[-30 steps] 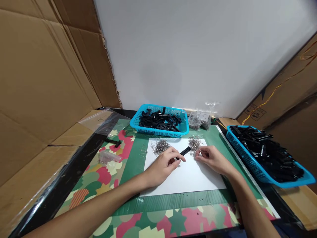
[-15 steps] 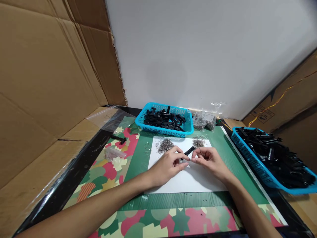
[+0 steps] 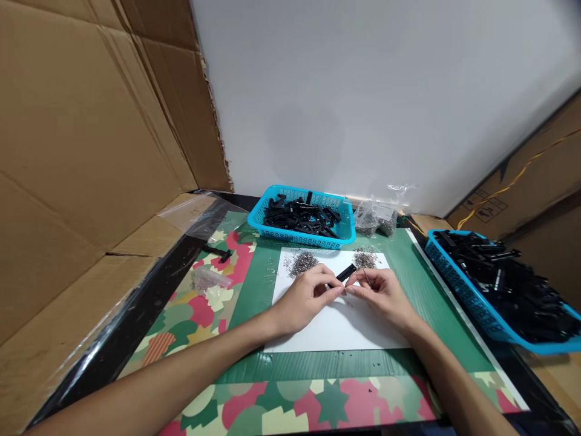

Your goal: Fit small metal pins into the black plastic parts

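My left hand (image 3: 305,303) and my right hand (image 3: 381,295) meet over a white sheet of paper (image 3: 318,339), their fingertips almost touching. The left thumb and index finger are pinched together; whatever sits between them is too small to make out. My right hand is closed in a pinch too, with a thin metal piece (image 3: 367,278) showing among its fingers. Just behind the fingertips, a slim black plastic part (image 3: 345,274) lies at a slant, its near end hidden by the left hand. Two piles of tiny metal pieces, a left pile (image 3: 303,264) and a right pile (image 3: 364,258), rest beyond the hands.
A blue basket (image 3: 297,240) of black parts stands at the back, beside clear bags (image 3: 374,221) of small pieces. Another blue basket (image 3: 472,309) heaped with black parts is at the right. On the left are a black part (image 3: 220,252) and a small plastic bag (image 3: 211,280).
The left thumb and index finger have closed from a wider gap into a pinch. Both hands have shifted slightly left, and more of the black part shows behind them.
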A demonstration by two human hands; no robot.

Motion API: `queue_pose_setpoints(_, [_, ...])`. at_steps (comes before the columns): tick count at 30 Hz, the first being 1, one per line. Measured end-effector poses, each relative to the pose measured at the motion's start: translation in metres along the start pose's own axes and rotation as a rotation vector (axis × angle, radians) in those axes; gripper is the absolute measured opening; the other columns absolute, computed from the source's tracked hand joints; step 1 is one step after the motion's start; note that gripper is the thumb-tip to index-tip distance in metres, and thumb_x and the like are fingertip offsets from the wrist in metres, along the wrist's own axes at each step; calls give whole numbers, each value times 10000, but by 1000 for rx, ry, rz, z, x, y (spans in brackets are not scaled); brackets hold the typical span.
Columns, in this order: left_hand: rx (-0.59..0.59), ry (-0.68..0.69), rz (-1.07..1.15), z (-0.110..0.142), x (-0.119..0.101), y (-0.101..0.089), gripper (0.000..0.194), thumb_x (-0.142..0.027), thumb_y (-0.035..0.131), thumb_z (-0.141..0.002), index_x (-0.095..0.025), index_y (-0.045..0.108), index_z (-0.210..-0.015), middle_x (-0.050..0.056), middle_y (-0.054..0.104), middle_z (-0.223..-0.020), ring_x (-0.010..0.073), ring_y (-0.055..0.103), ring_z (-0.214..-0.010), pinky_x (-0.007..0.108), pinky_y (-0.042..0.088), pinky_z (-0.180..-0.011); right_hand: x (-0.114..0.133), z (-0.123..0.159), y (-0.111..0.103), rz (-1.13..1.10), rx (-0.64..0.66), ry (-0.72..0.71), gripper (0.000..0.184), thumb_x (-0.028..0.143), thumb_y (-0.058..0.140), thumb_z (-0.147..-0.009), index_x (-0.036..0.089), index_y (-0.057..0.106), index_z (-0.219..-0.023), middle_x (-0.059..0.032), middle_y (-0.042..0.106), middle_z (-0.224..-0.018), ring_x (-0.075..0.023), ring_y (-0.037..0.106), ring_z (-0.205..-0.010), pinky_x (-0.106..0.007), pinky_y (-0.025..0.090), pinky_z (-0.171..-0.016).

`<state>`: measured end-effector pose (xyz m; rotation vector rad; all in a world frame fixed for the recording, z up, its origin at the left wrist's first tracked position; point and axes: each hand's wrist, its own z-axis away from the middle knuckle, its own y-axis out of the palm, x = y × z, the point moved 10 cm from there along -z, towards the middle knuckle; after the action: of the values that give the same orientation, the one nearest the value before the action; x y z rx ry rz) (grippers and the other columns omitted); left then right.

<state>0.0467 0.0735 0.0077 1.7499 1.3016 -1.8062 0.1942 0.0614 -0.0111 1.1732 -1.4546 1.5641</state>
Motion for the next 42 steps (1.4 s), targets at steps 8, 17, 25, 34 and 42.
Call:
queue_pose_setpoints(8, [-112,-39,25,-1,11,-10,299,-423,599,-1013,-198,795,-1012,68,635,-1052,190,598,-928,306,479,-787,-8,-2,-14,99,-55,47,462,617,690,-906,166,785,-866,39,335,-608,-126,305,-596,-283,232,-546])
queue_pose_setpoints(17, [-130,-72,53,0,13,-12,269,-360,571,-1011,-201,782,-1063,67,608,-1100,134,552,-778,273,450,-672,-16,-1,-13,271,86,90,254,436,762,-845,187,811,-849,57,318,-574,-124,296,-586,-286,215,-558])
queue_pose_setpoints(25, [-116,-76,44,1,15,-10,274,-360,567,-1012,-203,782,-1075,62,606,-1076,126,525,-746,278,449,-663,-5,6,0,424,168,2,245,389,629,-971,217,790,-904,-16,640,-715,-158,465,-658,-279,311,-621])
queue_pose_setpoints(34, [-49,-57,-9,1,14,-3,243,-346,611,-992,-228,778,-1124,51,592,-1116,138,555,-813,289,463,-742,6,10,0,191,146,-17,338,527,609,-1005,212,702,-925,40,369,-650,-148,340,-638,-285,259,-605])
queue_pose_setpoints(42, [20,6,-9,4,3,4,220,-369,621,-1012,-209,761,-1068,48,612,-1116,144,581,-833,295,472,-772,3,8,20,-107,175,76,446,659,646,-954,214,624,-975,47,411,-647,-129,312,-602,-278,231,-571])
